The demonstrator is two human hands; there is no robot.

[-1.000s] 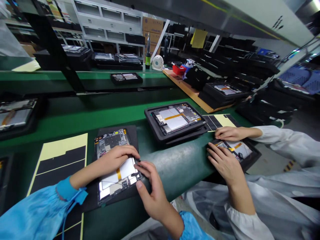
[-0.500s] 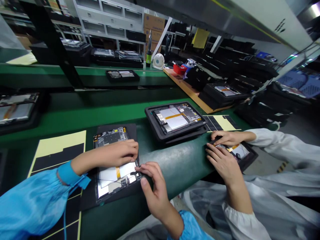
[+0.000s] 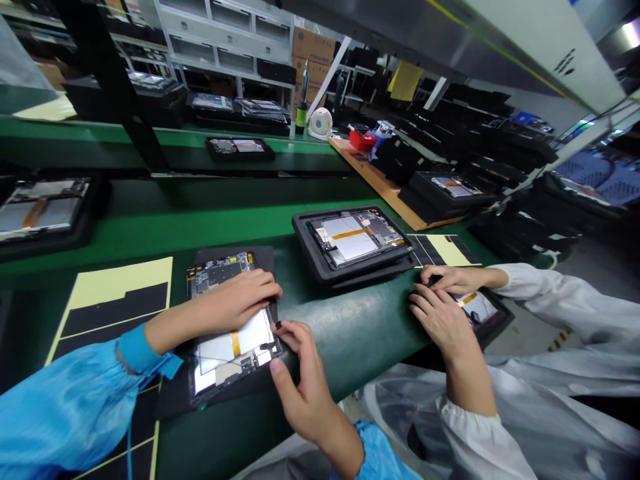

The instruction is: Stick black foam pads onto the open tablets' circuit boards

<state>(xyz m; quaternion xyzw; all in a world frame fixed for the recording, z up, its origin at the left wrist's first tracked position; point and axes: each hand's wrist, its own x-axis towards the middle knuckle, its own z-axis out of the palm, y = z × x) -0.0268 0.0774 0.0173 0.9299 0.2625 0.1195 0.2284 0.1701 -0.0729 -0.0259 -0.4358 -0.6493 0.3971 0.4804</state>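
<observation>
I'd hold the opened tablet (image 3: 216, 355), lower left of the frame, by its edges, likely stiff but fragile; my right hand (image 3: 309, 393) sits unclenched beside it, black scrap (image 3: 279, 325) on a fingertip, while my left hand (image 3: 235, 301) hides its grip.

Items partly hidden from you, cropped or indistinct
Opened tablet (image 3: 220, 360): middle covered by your left hand (image 3: 237, 301). Black piece (image 3: 279, 325) on a fingertip of your right hand (image 3: 306, 383): too small to identify. Yellow-and-black sheet (image 3: 117, 287): part behind your left sleeve (image 3: 75, 400), lower end cropped. Far-left tablet (image 3: 57, 215): cropped at the side. Co-worker's tablet (image 3: 483, 309): one end under the co-worker's hands (image 3: 443, 319). Carton print (image 3: 317, 57): too small to read.
</observation>
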